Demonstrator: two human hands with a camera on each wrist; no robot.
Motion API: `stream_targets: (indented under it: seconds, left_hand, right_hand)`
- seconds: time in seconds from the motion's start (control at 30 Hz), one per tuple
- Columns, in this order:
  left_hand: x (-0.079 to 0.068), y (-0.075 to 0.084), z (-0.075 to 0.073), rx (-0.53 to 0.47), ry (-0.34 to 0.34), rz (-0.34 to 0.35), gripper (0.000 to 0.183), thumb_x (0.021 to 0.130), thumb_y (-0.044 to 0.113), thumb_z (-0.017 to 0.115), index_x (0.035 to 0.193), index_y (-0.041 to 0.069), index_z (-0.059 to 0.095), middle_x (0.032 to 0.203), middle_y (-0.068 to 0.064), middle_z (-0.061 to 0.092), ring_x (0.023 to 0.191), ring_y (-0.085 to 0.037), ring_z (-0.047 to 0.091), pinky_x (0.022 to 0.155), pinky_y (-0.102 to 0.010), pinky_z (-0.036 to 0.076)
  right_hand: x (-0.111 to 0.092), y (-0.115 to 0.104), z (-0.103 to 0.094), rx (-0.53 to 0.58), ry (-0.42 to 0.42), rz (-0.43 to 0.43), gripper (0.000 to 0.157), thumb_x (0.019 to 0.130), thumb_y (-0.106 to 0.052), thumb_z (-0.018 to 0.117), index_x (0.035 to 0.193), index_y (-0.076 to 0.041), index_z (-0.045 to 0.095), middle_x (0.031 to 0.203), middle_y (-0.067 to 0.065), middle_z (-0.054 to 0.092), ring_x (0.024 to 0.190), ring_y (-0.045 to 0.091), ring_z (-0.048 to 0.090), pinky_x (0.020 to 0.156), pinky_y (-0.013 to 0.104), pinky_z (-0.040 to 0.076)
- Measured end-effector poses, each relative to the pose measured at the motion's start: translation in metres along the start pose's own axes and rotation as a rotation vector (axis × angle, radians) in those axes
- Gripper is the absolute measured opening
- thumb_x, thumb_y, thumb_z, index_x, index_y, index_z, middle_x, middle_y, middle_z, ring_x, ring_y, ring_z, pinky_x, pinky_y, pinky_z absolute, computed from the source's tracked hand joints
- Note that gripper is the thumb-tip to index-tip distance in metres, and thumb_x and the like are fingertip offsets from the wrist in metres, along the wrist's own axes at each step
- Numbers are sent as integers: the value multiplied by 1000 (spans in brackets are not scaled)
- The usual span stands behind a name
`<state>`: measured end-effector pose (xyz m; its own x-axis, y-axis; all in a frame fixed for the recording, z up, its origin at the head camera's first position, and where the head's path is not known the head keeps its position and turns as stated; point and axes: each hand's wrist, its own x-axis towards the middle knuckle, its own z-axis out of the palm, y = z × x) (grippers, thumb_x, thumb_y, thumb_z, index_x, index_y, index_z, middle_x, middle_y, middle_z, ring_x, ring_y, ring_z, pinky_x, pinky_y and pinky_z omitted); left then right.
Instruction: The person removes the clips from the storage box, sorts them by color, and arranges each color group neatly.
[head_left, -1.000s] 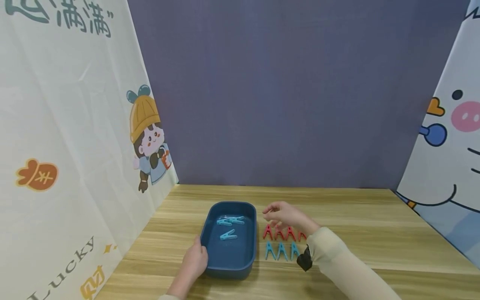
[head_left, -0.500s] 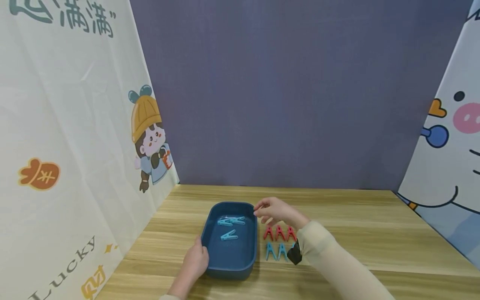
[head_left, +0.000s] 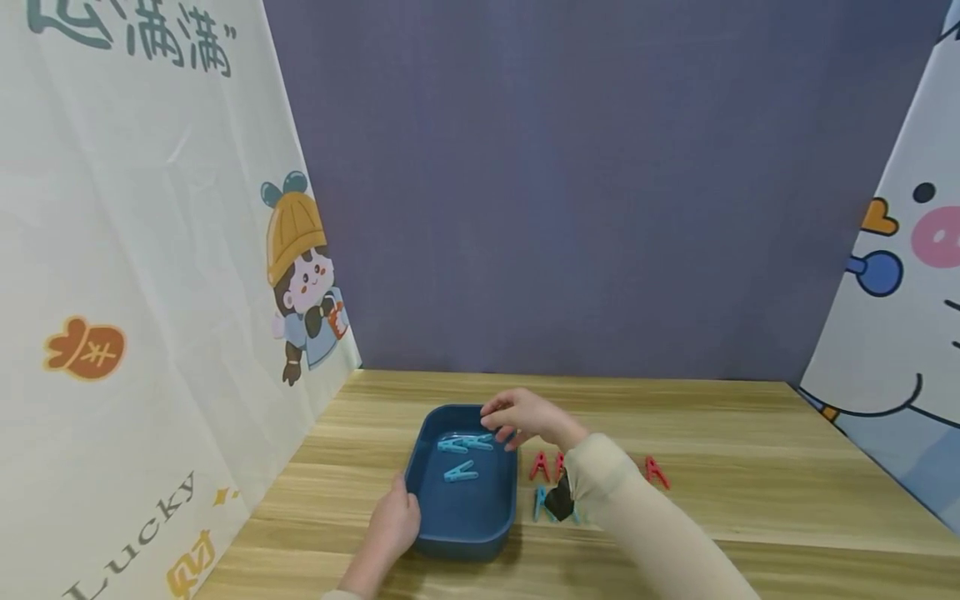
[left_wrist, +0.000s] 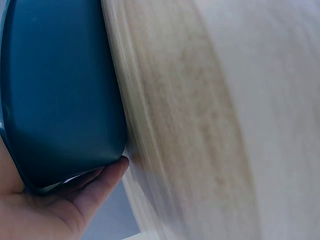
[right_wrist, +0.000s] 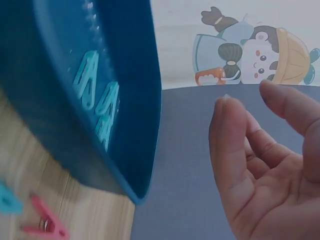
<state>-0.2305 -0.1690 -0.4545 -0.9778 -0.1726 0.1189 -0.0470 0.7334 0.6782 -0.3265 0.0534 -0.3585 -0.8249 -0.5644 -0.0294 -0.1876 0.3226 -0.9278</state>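
My left hand grips the near left side of a dark blue plastic tub, thumb over the rim, fingers along the outside in the left wrist view. In the tub lie 3 light blue clothespins, grouped toward its far half. My right hand hovers over the tub's far right corner. Thumb and forefinger stand apart in the right wrist view, nothing between them. On the table right of the tub are red clothespins and light blue clothespins, partly hidden by my right sleeve.
A lone red clothespin lies right of my right forearm. The wooden table runs back to a grey-blue cloth wall. Printed white sheets hang at both sides. A black piece hangs under my right wrist.
My right hand has moved left, from above the red clothespins to over the tub's far right corner. A red clothespin farther right now shows. My left hand stays on the tub.
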Motion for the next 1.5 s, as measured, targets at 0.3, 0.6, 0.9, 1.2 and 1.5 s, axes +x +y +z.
stream_targets:
  seconds: [0.3, 0.6, 0.9, 1.2, 1.5]
  left_hand:
    - [1, 0, 0, -23, 3, -4, 47, 93, 5, 32, 132, -21, 25, 125, -39, 40, 115, -48, 42, 92, -56, 38]
    - [-1, 0, 1, 0, 20, 4, 47, 93, 5, 34, 131, -21, 26, 120, -40, 44, 110, -49, 46, 90, -56, 40]
    - [0, 0, 3, -5, 45, 18, 47, 92, 5, 36, 131, -21, 27, 120, -39, 45, 110, -48, 47, 91, -55, 40]
    - [-1, 3, 6, -17, 47, 21, 47, 92, 5, 37, 130, -21, 29, 120, -39, 46, 110, -47, 47, 91, -55, 40]
    - [0, 1, 6, -31, 52, 26, 47, 91, 4, 36, 130, -21, 29, 121, -39, 45, 111, -47, 47, 91, -55, 40]
  right_hand:
    - [16, -5, 14, 40, -23, 14, 31, 88, -20, 61, 114, -2, 59, 99, 11, 59, 82, 29, 62, 64, 38, 55]
    - [37, -1, 29, 97, 3, 47, 31, 88, -18, 61, 113, 0, 59, 98, 15, 60, 81, 28, 63, 64, 36, 55]
    - [60, 9, 38, 135, 71, 85, 26, 89, -15, 59, 109, 1, 61, 100, 21, 60, 90, 36, 62, 65, 35, 55]
    - [67, 24, 47, 137, 87, 139, 26, 90, -12, 58, 110, 4, 58, 105, 25, 57, 89, 38, 61, 71, 43, 54]
    - [66, 34, 56, 5, 90, 230, 20, 85, -10, 62, 102, 1, 63, 94, 18, 60, 77, 31, 63, 63, 39, 55]
